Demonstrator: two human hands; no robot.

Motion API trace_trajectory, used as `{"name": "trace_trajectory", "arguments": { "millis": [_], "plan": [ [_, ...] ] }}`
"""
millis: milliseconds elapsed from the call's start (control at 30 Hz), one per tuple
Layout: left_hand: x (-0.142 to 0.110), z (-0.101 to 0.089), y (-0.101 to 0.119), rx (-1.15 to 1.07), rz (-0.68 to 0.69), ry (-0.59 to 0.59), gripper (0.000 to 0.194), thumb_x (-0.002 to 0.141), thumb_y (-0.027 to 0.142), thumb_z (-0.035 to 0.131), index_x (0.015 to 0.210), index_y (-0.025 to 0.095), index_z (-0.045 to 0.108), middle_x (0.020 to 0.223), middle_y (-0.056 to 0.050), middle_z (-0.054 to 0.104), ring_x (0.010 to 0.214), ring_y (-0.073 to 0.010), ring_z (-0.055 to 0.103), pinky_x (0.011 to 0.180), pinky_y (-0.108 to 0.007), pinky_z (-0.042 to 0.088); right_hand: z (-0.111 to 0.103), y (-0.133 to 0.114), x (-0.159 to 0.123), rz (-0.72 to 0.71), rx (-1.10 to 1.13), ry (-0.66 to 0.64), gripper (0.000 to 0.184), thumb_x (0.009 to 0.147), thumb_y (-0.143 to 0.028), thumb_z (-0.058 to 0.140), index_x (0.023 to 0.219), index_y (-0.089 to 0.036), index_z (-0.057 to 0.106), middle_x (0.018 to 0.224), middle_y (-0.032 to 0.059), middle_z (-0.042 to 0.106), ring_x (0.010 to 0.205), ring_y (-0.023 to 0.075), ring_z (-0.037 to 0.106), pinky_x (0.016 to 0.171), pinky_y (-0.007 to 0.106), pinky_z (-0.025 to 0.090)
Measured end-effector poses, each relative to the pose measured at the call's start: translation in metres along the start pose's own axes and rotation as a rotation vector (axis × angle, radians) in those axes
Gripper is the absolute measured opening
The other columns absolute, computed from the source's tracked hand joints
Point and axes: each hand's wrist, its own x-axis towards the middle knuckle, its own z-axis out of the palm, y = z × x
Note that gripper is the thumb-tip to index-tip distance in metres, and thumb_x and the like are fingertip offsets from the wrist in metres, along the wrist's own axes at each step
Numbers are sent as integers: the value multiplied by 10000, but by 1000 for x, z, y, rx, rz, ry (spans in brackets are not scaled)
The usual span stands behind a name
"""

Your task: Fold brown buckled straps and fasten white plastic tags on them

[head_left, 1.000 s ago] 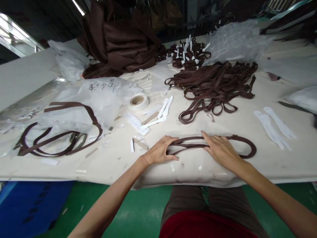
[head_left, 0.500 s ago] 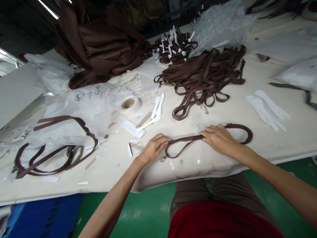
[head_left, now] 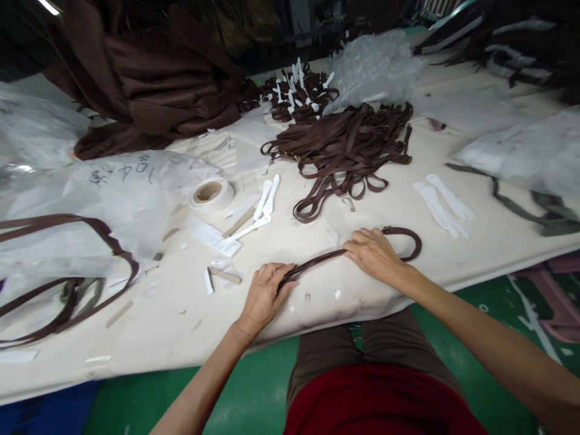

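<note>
A folded brown strap [head_left: 317,261] stretches between my two hands just above or on the pale table near its front edge. My left hand [head_left: 267,293] is closed round the strap's left end, fingers and thumb gathering its layers. My right hand [head_left: 370,251] grips it farther right, fingers wrapped over the top. Past the right hand, the strap curves in a loop [head_left: 414,241] on the table, with a small brass-coloured metal fitting [head_left: 386,229] beside the fingers. The strap's left tip is hidden in my left hand.
Beyond my hands lies a heap of brown straps [head_left: 348,142]. White plastic strips [head_left: 267,199] and a tape roll [head_left: 211,194] are left of it; more white strips [head_left: 441,208] lie right. Loose straps [head_left: 122,254] rest on plastic at left. Brown material [head_left: 149,78] is piled behind.
My left hand has closed over the strap's left end, taking in the small hanging loop and its metal clip. The layers now lie together; the camera view has shifted right.
</note>
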Motion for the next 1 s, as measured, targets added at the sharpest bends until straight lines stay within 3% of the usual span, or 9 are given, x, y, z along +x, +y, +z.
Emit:
{"name": "trace_trajectory", "arguments": {
  "millis": [100, 200, 267, 400, 467, 600, 700, 800, 1000],
  "plan": [
    [7, 4, -3, -90, -65, 59, 268, 981, 361, 487, 1106, 209, 669, 920, -60, 641, 908, -231, 581, 834, -387, 499, -3, 3, 1, 5, -29, 26, 221, 977, -262, 539, 828, -177, 679, 932, 99, 613, 908, 229, 487, 779, 352, 309],
    [14, 7, -5, -116, -47, 54, 288, 977, 319, 472, 1156, 220, 675, 933, -63, 627, 915, -228, 570, 831, -376, 506, -8, 12, 3, -105, -43, -35, 176, 970, -269, 555, 908, -174, 689, 937, 90, 611, 904, 213, 506, 821, 346, 336],
    [17, 10, -6, -71, 6, 62, 345, 982, 279, 439, 1251, 222, 648, 953, -77, 613, 909, -228, 550, 820, -374, 499, -11, 18, 4, -207, -72, -104, 178, 979, -222, 524, 1050, -177, 680, 934, 78, 619, 890, 200, 539, 827, 335, 356],
    [20, 16, -8, 57, 60, 60, 407, 989, 224, 379, 1328, 257, 602, 956, -68, 587, 865, -210, 510, 789, -351, 464, -20, 24, 4, -420, -109, -215, 504, 965, -85, 435, 1434, -268, 451, 930, 31, 626, 752, 162, 582, 686, 284, 368],
    [23, 16, -9, 72, 69, 40, 420, 985, 215, 372, 1344, 256, 587, 966, -66, 577, 865, -203, 504, 802, -342, 450, -27, 25, 6, -543, -87, -288, 490, 971, -85, 413, 1407, -300, 469, 880, 6, 611, 694, 150, 571, 628, 269, 347],
    [27, 13, -10, 47, 75, 1, 434, 983, 219, 351, 1351, 227, 582, 960, -82, 572, 851, -209, 492, 814, -346, 443, -39, 26, 14, -695, 12, -442, 259, 976, -121, 410, 1096, -216, 619, 824, 2, 604, 697, 148, 563, 620, 267, 359],
    [28, 12, -11, 25, 68, -25, 460, 965, 185, 348, 1363, 231, 572, 967, -93, 577, 854, -216, 487, 828, -353, 440, -43, 29, 20, -785, 39, -516, 321, 904, -26, 422, 1099, -209, 600, 832, 0, 609, 711, 147, 556, 626, 265, 371],
    [29, 12, -10, 14, 59, -44, 469, 944, 184, 384, 1376, 233, 561, 999, -101, 573, 878, -222, 496, 850, -356, 433, -45, 33, 25, -910, -41, -459, 396, 884, 16, 431, 1150, -228, 592, 871, 13, 603, 766, 162, 546, 638, 279, 373],
    [32, 8, -7, -30, 54, -29, 430, 959, 174, 367, 1319, 210, 599, 958, -104, 572, 860, -233, 506, 849, -353, 433, -36, 34, 41, -1161, -113, -236, 210, 981, -102, 456, 1049, -206, 626, 1083, 70, 630, 1057, 219, 525, 827, 350, 397]
  ]
}}
